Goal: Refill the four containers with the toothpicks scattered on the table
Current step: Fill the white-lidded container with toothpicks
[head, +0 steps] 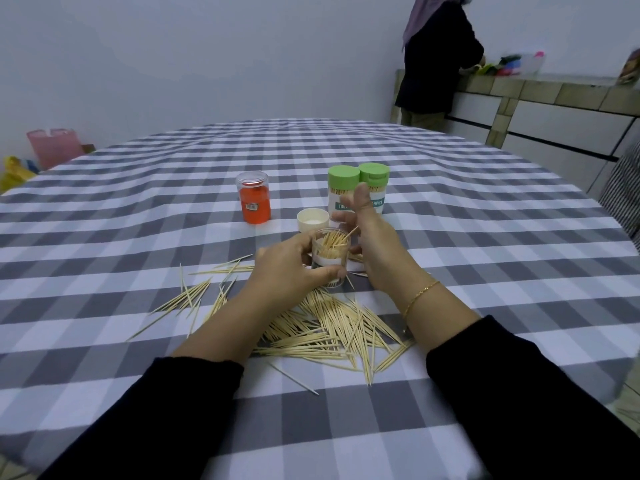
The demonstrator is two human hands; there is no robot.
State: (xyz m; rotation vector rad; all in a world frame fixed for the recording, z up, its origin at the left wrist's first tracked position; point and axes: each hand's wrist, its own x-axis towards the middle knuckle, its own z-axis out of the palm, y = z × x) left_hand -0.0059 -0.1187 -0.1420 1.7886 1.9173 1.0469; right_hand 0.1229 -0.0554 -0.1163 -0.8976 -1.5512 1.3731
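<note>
The left hand [287,268] gripped the open jar [329,258], part-filled; the right hand [372,244], fingers loose, hovered beside its mouth. Behind the jar stood two green-capped jars [358,192] and an orange jar [254,199], seemingly done. Toothpicks [332,327] lay heaped before it, so much remained.

Pale bare wall [207,57] across the top; tiled counter [554,88] upper right; grey-checked tablecloth [138,209] below

Single head-worn view — wide-angle.
Looks forward and down across the checked table [450,209], close above it — far wall behind.
</note>
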